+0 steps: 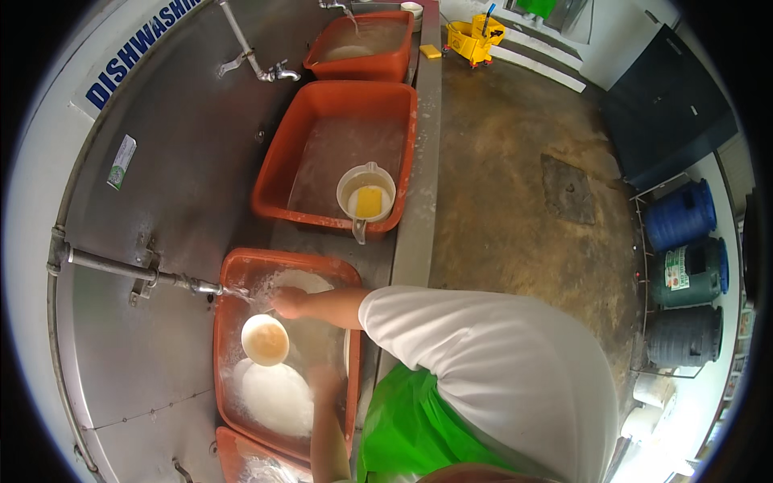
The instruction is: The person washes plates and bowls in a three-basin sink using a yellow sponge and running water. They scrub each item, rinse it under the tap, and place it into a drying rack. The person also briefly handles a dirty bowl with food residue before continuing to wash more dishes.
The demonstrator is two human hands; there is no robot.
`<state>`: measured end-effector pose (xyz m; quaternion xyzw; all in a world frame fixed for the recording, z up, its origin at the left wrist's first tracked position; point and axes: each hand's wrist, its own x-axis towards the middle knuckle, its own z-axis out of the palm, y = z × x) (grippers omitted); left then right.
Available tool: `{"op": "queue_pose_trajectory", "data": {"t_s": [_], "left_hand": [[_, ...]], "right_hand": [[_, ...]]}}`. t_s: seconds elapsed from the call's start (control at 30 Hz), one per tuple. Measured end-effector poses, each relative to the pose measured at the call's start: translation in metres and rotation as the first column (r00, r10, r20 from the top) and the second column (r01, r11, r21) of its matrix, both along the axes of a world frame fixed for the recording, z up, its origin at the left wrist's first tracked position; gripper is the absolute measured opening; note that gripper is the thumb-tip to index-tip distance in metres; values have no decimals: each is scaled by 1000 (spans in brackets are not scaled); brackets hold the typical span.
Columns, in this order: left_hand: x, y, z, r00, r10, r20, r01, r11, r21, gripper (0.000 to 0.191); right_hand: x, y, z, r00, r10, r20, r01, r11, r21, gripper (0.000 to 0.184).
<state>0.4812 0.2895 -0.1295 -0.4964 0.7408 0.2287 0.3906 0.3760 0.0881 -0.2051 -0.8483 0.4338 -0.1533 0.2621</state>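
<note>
My right hand (288, 302) is above an orange-red plastic basin (220, 362), beside water running from a wall tap (208, 287). Its fingers are closed at the rim of a white cup (266, 340), which holds cloudy tan liquid. The grip itself is partly hidden. Blurred, my left hand (325, 381) is low in the same basin, by the right edge of a large white dish (275, 398). Whether it holds anything is unclear. Another white dish (302, 280) lies partly under water behind my right hand.
A second orange basin (338, 90) holds cloudy water and a clear jug (366, 175) with a yellow sponge (368, 201). Farther off, a third basin (362, 72) stands under running water. A yellow mop bucket (468, 39) and several barrels (679, 211) stand across the wet floor (513, 253).
</note>
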Motion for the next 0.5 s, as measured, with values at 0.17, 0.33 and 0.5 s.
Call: {"op": "queue_pose_trajectory", "data": {"t_s": [0.17, 0.33, 0.5], "left_hand": [[73, 35, -25, 29, 536, -844, -895, 389, 217, 45], [139, 105, 52, -525, 88, -846, -848, 25, 529, 42], [182, 168, 81, -576, -407, -709, -739, -113, 664, 25]], "right_hand": [[4, -13, 5, 940, -334, 65, 245, 796, 554, 43], [4, -1, -38, 959, -253, 125, 195, 913, 357, 47], [15, -8, -33, 950, -290, 112, 171, 789, 590, 27]]}}
